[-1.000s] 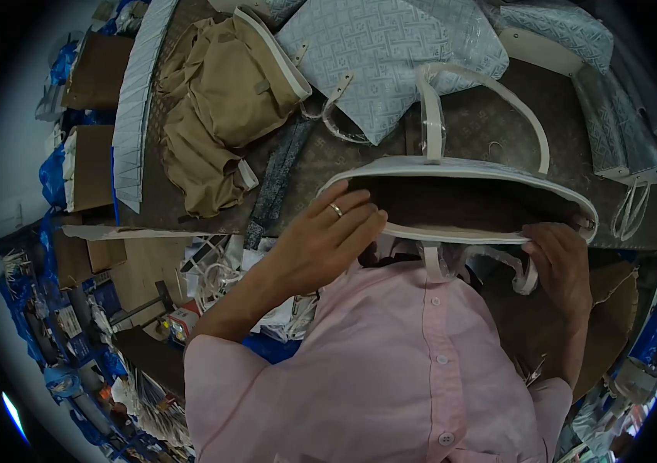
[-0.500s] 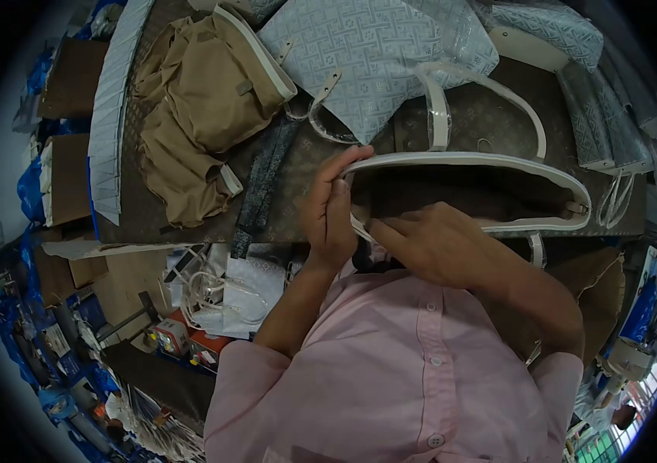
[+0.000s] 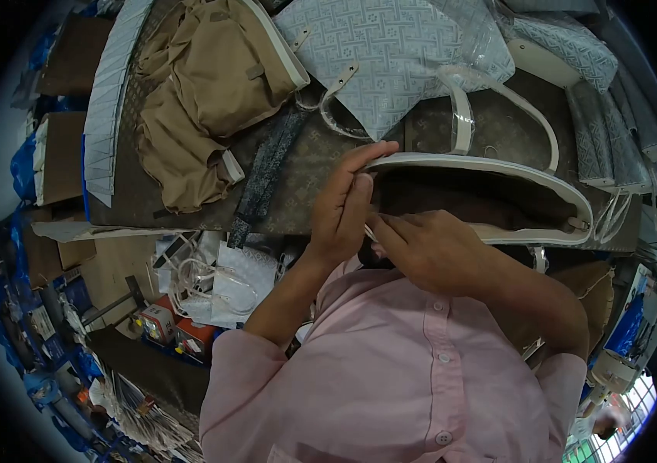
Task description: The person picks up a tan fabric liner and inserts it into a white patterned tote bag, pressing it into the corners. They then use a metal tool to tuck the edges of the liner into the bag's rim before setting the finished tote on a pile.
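Observation:
A handbag with a white rim (image 3: 498, 163) and a dark brown inside lies at the table's front edge, its mouth toward me. Its pale handle (image 3: 550, 139), partly in clear wrap, stands up behind the far rim. My left hand (image 3: 341, 204) is closed round the bag's left end, fingers along the outside and thumb on the near side. My right hand (image 3: 432, 251) is closed on the near rim close to that end, thumb and fingers pinched together. Its fingertips and the bit of rim under them are mostly hidden.
Brown cloth linings (image 3: 216, 100) lie at the table's left beside a dark strip (image 3: 266, 174). A pale patterned bag (image 3: 382, 62) is at the back, and wrapped bag pieces (image 3: 610, 131) at the right. Below the left edge are white straps (image 3: 216, 285) and small boxes (image 3: 160, 320).
The view has shifted a little, so the table contents sit slightly differently. Both hands keep their hold at the bag's left end, with the right fingers tucked closer to the left thumb.

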A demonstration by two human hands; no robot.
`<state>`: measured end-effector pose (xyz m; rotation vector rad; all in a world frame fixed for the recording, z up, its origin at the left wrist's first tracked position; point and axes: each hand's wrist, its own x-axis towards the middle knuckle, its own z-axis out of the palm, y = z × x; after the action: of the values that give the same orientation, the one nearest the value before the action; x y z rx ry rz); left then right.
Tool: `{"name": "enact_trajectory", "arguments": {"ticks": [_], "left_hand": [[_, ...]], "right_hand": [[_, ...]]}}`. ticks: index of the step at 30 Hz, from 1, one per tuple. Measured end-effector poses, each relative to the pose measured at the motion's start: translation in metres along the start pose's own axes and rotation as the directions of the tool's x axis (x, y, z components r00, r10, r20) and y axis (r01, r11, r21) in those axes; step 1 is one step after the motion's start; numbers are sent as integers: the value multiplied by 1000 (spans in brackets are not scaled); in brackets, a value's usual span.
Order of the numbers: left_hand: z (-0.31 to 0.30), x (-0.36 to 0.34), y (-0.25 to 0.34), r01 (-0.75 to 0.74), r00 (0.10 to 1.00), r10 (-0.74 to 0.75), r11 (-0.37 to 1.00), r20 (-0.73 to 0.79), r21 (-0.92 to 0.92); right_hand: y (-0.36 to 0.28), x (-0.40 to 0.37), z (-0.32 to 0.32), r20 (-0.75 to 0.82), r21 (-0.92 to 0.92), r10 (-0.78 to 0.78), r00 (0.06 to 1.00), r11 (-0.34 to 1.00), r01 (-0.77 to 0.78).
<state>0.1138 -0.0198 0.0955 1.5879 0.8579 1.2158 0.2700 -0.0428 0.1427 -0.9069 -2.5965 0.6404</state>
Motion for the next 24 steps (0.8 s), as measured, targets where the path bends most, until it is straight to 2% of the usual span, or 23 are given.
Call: {"name": "enact_trajectory", "arguments": {"ticks": [1,2,3,5,7,10,11,13,14,16,17,19,23,24], "left_hand": [[0,1,1,112,992,-124,964,-36,-242],[1,2,1,205,967,-252,857,-38,-472],[1,1,0,202,967,-250,859,-41,-470],[2,-1,-3,212,971,-235,742,48,-637],[4,-1,0,232,964,-261,758,42,-610],[2,-3,4,263,956,-288,786,44,-559],[1,-3,5,278,953,-297,799,53,-534],[2,0,4,274,953,-301,813,32,-514],[1,1,4,276,951,-308,824,19,-495],[3,1,1,255,956,-293,832,1,-493],[4,0,0,244,958,-286,838,-11,-488],[5,0,2,251,957,-291,841,-10,-480],[4,0,4,269,953,-303,848,-2,-456],[5,0,4,263,955,-297,852,-6,-453]], "right_hand": [[0,3,-1,-23,0,34,999,999,-34],[0,6,-2,-25,-4,29,999,1000,-29],[-1,8,-3,21,36,56,998,998,-57],[-6,12,-4,61,78,84,995,993,-89],[-15,12,-3,254,-226,77,964,974,-19],[-14,13,-3,299,-266,27,954,962,56],[-10,13,-3,300,-272,24,954,960,62],[-3,11,-2,76,15,56,996,998,-57],[-4,8,-5,72,15,57,996,998,-59],[-5,2,-13,161,32,254,954,965,-262],[-5,1,-11,163,31,258,952,964,-266],[-7,0,-4,103,-36,135,985,991,-132],[-3,3,0,66,-33,68,995,997,-66],[-4,2,2,79,-119,21,997,993,-12]]}}
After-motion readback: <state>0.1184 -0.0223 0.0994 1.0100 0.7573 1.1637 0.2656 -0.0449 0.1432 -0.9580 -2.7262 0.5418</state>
